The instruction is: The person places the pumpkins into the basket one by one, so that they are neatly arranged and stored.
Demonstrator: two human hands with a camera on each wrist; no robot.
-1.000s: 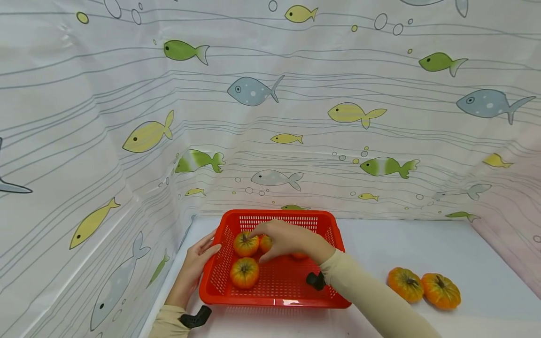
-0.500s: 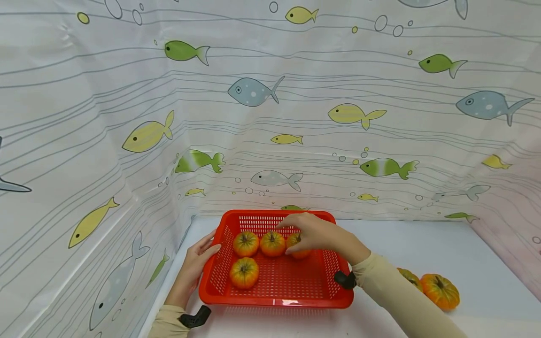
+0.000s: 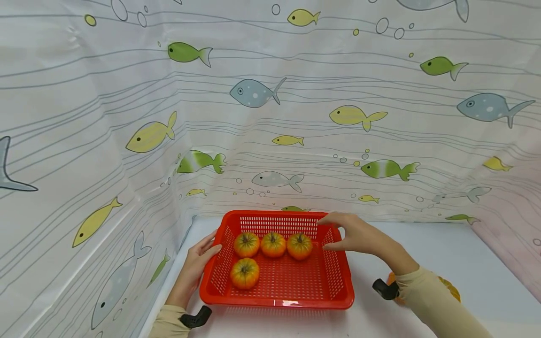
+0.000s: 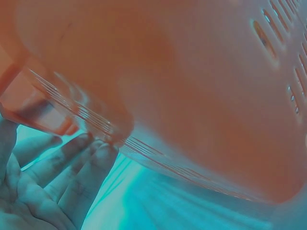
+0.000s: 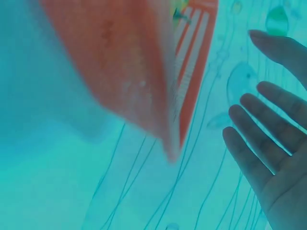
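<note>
A red plastic basket (image 3: 274, 304) with slotted walls stands on the white table in the head view. Inside, small orange pumpkins sit in a back row: a left one (image 3: 247, 245), a middle one (image 3: 273, 245) and a right one (image 3: 299, 246). Another pumpkin (image 3: 244, 273) lies in front of the left one. My left hand (image 3: 195, 265) grips the basket's left rim, thumb on top and fingers along the outer side. Over the basket's right back corner hovers my right hand (image 3: 359, 234), fingers spread and holding nothing; the right wrist view shows it apart from the basket.
On the table (image 3: 367, 307) to the right, two more pumpkins are mostly hidden by my right forearm; an edge of one pumpkin (image 3: 450, 288) shows past the sleeve. A fish-patterned curtain (image 3: 304, 155) encloses the back and sides.
My right hand has moved right from above the pumpkins to the basket's right edge, uncovering the back row. The left hand keeps its place on the rim.
</note>
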